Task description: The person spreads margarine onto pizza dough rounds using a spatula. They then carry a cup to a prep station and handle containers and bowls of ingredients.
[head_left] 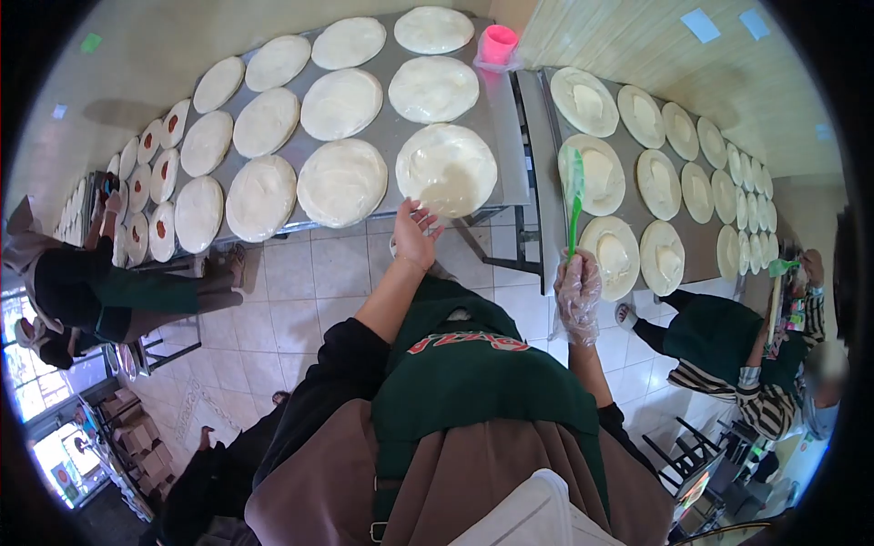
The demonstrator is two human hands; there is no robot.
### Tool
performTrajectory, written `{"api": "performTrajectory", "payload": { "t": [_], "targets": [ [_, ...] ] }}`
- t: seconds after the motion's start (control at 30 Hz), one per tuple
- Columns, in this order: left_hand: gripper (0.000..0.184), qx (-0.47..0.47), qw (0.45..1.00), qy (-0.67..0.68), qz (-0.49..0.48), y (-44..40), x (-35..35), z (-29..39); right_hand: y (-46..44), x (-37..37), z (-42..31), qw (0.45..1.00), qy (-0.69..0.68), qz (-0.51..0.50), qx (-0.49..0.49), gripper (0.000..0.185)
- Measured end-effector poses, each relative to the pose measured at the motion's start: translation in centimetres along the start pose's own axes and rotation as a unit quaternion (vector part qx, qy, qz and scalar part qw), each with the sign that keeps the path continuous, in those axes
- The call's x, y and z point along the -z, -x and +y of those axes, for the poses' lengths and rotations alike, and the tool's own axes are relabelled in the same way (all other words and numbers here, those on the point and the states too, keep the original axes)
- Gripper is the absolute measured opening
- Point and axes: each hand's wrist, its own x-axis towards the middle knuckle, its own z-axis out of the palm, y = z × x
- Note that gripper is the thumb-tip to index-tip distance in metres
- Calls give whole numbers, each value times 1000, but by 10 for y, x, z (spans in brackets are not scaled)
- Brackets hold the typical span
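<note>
My right hand [578, 296], in a clear plastic glove, is closed around the handle of a green spatula [574, 205]. The spatula's blade points away from me and has white cream smeared on it. My bare left hand [416, 234] is open, palm turned up and fingers spread, by the near edge of a round dough base [447, 168] coated in glossy white cream. Whether the fingertips touch that base I cannot tell. Beyond the spatula, on the right-hand table, lies a base with a white dollop [596, 173] in its middle.
Rows of cream-covered bases cover the left table [505, 173]; farther ones carry red sauce. A pink cup [498, 44] stands at its back corner. More dolloped bases fill the right table [692, 246]. Aproned people stand at left [82, 264] and right [719, 332]. A gap separates the tables.
</note>
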Motion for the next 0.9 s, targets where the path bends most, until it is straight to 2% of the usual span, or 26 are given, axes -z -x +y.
{"api": "performTrajectory", "payload": {
  "t": [0.07,0.1,0.17,0.2,0.27,0.3,0.37,0.5,0.57,0.6,0.67,0.7,0.77,0.9],
  "targets": [
    [38,-88,985,-76,-129,-2,-24,13,-4,-4,-7,999,-23,10,-22,16],
    [38,-89,984,-78,-134,-5,-39,20,-7,-7,-9,998,-36,38,-45,16],
    [30,-199,944,-186,-186,-22,-76,36,-16,-12,-10,994,-51,71,-66,17],
    [30,-197,943,-189,-192,-33,-94,43,-21,-13,-10,992,-54,81,-79,17],
    [31,-280,902,-232,-232,-57,-138,58,-29,-18,-12,989,-58,101,-90,17],
    [31,-278,901,-233,-240,-67,-160,65,-32,-21,-14,988,-54,112,-97,17],
    [31,-312,862,-310,-253,-85,-206,79,-37,-29,-17,987,-30,130,-92,18],
    [22,-332,848,-337,-239,-181,-291,80,-43,-36,-25,984,43,136,-110,19],
    [25,-500,720,-456,-153,-214,-320,79,-42,-37,-24,981,58,148,-108,18],
    [25,-498,722,-454,-158,-223,-330,78,-42,-38,-24,980,71,153,-109,18],
    [36,-506,605,-604,-118,-233,-345,75,-41,-40,-23,976,83,166,-117,17],
    [36,-501,606,-606,-122,-237,-352,72,-40,-42,-22,971,66,188,-128,17],
    [35,-473,539,-678,-159,-252,-360,63,-40,-44,-21,966,31,214,-144,17],
    [33,-471,562,-671,-112,-240,-352,41,-39,-43,-16,959,49,229,-162,17]
  ]
}}
